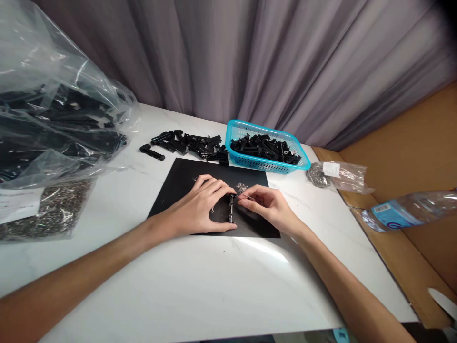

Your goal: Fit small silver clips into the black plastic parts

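Observation:
My left hand (209,204) grips a narrow black plastic part (231,208) by its two ends, thumb at the near end and fingers at the far end. The part stands over a black mat (189,174). Just right of its far end, my right hand (266,204) pinches a thin, light-coloured sliver, perhaps a pin or a tool tip; its kind is too small to make out. A little heap of small shiny metal pieces (242,187) lies on the mat beyond my right fingertips. A few more metal bits (213,209) show beside my left palm.
Loose black parts (193,144) lie behind the mat, beside a blue basket (264,167) of similar parts. Large clear bags (64,128) fill the left side. At right are a small bag of metal pieces (319,175), a plastic bottle (400,209) and cardboard (403,138).

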`<action>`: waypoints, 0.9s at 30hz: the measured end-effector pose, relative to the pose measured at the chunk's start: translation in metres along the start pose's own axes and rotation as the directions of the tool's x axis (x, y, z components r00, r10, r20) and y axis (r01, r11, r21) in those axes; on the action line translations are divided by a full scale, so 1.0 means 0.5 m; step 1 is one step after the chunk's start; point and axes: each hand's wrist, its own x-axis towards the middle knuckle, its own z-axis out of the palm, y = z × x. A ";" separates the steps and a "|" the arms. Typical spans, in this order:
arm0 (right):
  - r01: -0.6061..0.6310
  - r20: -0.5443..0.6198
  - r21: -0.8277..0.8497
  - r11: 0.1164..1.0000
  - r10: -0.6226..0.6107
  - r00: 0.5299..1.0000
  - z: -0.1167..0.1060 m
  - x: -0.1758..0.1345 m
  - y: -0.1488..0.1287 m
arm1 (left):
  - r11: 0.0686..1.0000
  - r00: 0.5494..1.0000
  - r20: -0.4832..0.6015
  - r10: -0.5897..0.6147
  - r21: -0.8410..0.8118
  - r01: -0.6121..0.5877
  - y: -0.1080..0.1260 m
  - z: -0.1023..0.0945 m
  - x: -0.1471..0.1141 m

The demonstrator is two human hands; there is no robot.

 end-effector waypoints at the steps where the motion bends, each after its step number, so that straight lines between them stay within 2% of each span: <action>1: -0.002 -0.005 -0.028 1.000 0.002 1.000 0.000 0.000 0.000 | 1.000 1.000 -0.003 0.004 -0.003 -0.004 0.000 0.000 0.000; 6: 0.028 -0.056 -0.089 0.996 -0.033 0.998 0.003 0.002 0.004 | 0.999 1.000 -0.015 -0.011 -0.036 0.011 0.000 0.001 0.000; 12: 0.129 -0.144 -0.245 0.961 -0.168 0.975 0.007 0.008 0.019 | 0.998 0.999 -0.004 -0.035 -0.048 0.035 -0.001 0.002 0.000; 20: 0.056 -0.210 -0.199 0.978 -0.099 0.973 0.017 0.011 0.023 | 0.998 0.999 -0.009 -0.039 -0.056 0.038 -0.003 0.004 0.000; 27: 0.099 -0.223 -0.202 0.974 -0.144 0.964 0.025 0.008 0.008 | 0.998 0.999 -0.005 -0.042 -0.046 0.042 -0.002 0.005 0.001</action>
